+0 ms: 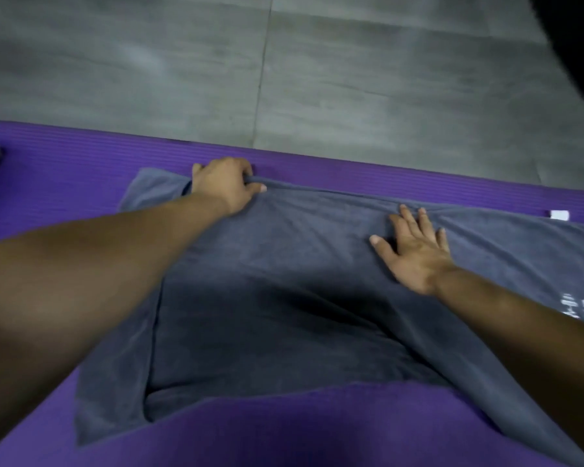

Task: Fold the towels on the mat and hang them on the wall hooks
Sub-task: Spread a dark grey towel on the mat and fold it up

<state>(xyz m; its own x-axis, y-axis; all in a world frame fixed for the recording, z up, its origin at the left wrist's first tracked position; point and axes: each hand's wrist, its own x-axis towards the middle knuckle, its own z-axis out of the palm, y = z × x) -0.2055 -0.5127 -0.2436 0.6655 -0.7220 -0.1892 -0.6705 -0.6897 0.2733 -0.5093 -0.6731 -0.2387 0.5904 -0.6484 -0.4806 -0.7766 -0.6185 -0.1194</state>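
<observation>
The gray towel (pixel 284 298) lies on the purple mat (pixel 81 170), long side running left to right. Your left hand (pixel 225 185) pinches its far edge. Your right hand (pixel 415 251) presses flat, fingers spread, nearer the towel's middle.

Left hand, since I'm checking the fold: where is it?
Head view: the left hand grips the towel's far edge, left of centre, near the mat's far border.

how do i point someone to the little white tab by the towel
Find the purple mat on the grey floor and follow its far strip rightward. Past the right hand, flat on the grey towel, a small white tab sits at the towel's far edge. Nothing else on the purple is bright white.
</observation>
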